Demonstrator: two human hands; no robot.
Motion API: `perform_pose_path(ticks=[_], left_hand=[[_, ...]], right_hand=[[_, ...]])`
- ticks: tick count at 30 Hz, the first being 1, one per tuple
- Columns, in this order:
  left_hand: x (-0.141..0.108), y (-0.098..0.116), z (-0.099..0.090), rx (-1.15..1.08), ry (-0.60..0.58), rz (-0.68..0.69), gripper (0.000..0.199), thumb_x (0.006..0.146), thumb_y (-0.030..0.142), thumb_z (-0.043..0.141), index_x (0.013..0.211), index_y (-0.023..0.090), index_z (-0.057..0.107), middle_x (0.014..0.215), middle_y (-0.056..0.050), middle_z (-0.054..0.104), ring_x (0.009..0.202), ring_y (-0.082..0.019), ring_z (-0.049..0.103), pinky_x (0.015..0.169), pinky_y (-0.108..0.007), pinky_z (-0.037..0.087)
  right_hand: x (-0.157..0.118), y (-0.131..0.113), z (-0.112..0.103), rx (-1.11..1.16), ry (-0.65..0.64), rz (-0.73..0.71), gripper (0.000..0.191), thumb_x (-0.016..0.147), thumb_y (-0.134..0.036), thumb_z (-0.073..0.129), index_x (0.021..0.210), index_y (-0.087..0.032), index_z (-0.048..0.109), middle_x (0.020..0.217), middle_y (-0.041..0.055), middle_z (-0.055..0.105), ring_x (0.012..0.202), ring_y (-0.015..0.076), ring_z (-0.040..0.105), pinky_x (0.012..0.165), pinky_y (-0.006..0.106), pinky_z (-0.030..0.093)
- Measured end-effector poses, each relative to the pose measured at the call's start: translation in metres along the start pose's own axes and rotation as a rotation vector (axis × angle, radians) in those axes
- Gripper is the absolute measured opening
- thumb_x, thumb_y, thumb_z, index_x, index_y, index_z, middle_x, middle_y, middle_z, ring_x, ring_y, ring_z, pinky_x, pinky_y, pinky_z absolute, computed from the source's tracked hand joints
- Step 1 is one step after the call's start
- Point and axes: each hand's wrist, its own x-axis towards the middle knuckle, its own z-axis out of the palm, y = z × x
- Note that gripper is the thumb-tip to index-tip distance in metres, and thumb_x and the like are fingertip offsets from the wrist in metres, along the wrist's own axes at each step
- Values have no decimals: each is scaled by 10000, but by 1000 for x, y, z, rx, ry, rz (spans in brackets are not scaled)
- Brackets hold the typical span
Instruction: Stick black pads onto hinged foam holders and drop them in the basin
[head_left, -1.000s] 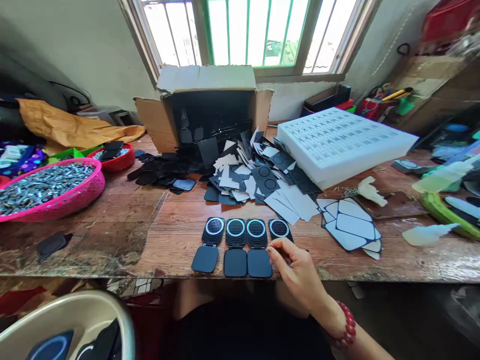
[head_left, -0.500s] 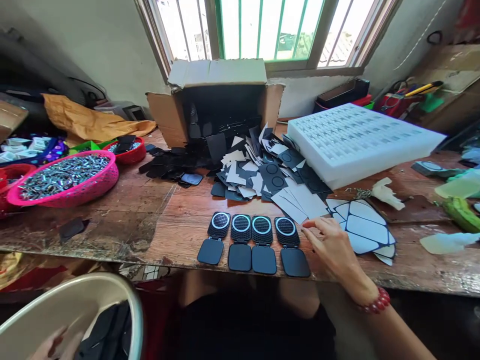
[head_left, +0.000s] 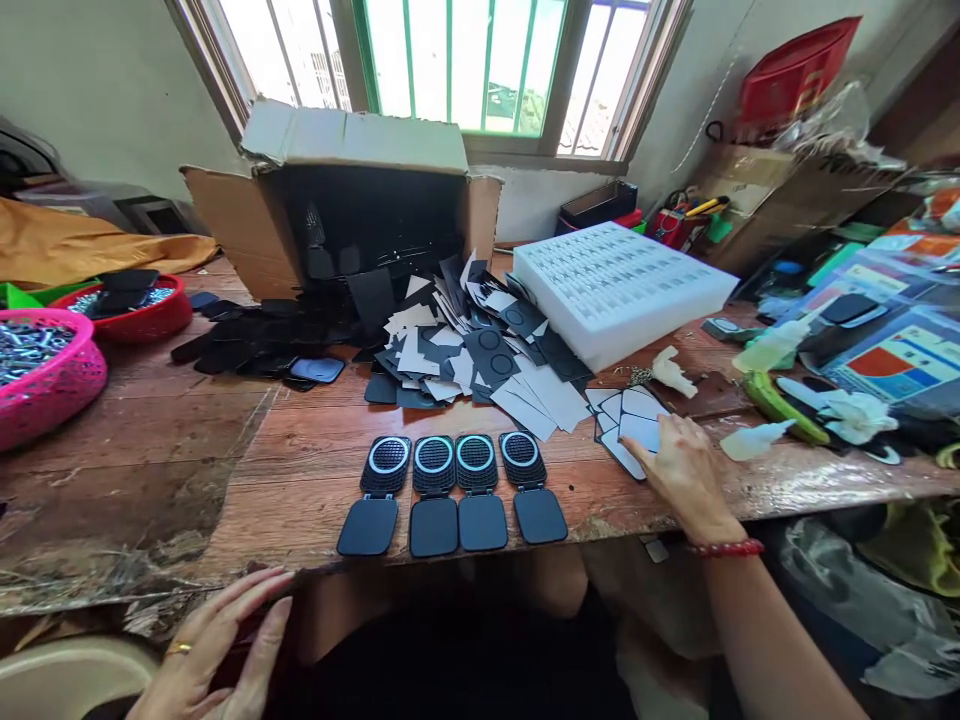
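Brown wood is forming the bench (head_left: pixel 165 480), by which everything legible here is being supported. At its far side a carton (head_left: pixel 247 225) is being stood with its mouth toward the front; a white foam block (head_left: pixel 622 285) is being set aslant to its right. A paper pile (head_left: pixel 491 355) is being spread between and before these. Nearer, four hinged units (head_left: pixel 481 522) are being laid open in a row, ringed leaves away from the front edge, plain leaves close to it; by a knocked wrist, a unit could probably be tipped off. The left hand (head_left: pixel 217 650) is being held at that edge, fingers parted, nothing being seen in its grasp. The right hand (head_left: pixel 682 470) is being rested on the cards (head_left: pixel 639 430), right of the row; whether one is being pinched cannot be told. Because the cards are being overlapped, two could be lifted together, or the fan skewed by uneven fingertip pressure.
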Motion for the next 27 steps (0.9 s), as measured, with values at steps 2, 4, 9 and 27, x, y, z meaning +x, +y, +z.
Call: perform_pose_path(ticks=[2,4,9,27], left_hand=[[3,12,7,-2,-23,16,295,864,498,616,1055,293,709,1104,-32,718,1033,-276,660,998,-430,520],[7,23,12,-27,-47,26,279,883,496,590,1047,302,706,1091,-22,716,1012,-259,669,962,-406,538],[13,48,15,-107,-60,-35,217,905,437,592,1051,317,699,1107,-3,700,1004,-229,670,1002,-388,515],[28,68,43,-250,-24,-68,222,903,399,596,1000,258,738,1097,-70,705,1009,-235,684,764,-299,601]], right_hand=[[-1,6,5,-17,-110,20,395,886,-452,561,989,-84,661,972,230,696,978,351,618,837,428,475],[-3,6,10,1,-161,22,360,906,-434,532,928,-105,678,907,207,709,899,327,643,777,392,477],[-4,4,11,24,-126,55,342,930,-330,445,937,-120,716,896,187,731,842,300,667,758,374,471],[50,-100,11,286,-153,-320,156,877,-227,581,913,-163,719,998,133,744,954,268,676,876,376,494]])
